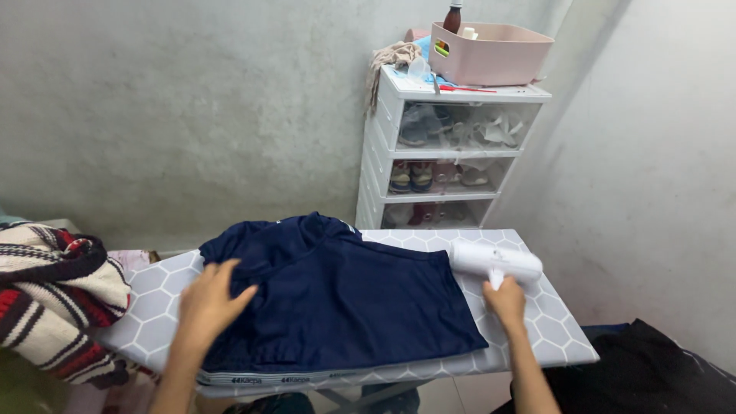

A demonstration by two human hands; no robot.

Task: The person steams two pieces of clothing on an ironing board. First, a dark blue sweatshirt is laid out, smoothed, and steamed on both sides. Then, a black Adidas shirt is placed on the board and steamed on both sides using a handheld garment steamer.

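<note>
Frankly, I worry about creasing: my left hand (208,305), spread flat, pins the navy garment (337,295) on the ironing board (548,322) while my right hand (506,300) grips the white steamer (494,262) (at the hem); dragging could bunch fabric.

Dark navy garment (345,295) lies flat across the grey hexagon-patterned ironing board (552,322), its collar end bunched toward the far left and a pale printed band running along its near hem. Left hand (208,303) rests spread, palm down, on the garment's left portion. White handheld steamer (494,262) sits at the garment's right edge, body horizontal, its handle gripped from below by the right hand (506,300).
</note>
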